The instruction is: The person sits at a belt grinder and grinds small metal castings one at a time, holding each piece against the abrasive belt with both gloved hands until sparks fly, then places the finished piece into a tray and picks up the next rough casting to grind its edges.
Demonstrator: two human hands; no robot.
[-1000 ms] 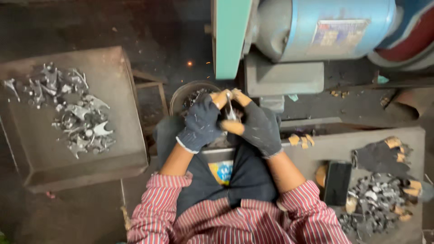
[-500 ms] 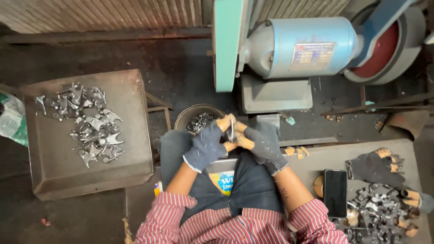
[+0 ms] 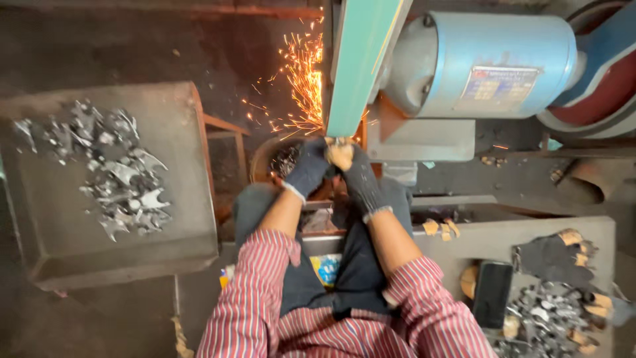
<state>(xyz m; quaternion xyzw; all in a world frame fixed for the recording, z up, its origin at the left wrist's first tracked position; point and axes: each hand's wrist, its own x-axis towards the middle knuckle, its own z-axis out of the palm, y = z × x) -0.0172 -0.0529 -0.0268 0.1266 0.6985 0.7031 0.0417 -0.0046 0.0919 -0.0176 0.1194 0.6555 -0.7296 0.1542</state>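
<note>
Both gloved hands, left hand [image 3: 309, 169] and right hand [image 3: 358, 178], pinch one small metal piece [image 3: 340, 142] together, pressed up against the green grinding belt [image 3: 361, 66] just above them, sparks [image 3: 301, 79] flying leftward.

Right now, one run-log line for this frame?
left hand + right hand: gloved, pressing small part to green belt | sparks flying left

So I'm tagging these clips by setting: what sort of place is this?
Most likely a small metal grinding workshop. Both gloved hands press a piece against a green sanding belt, sparks fly, and trays hold small metal parts.
</note>
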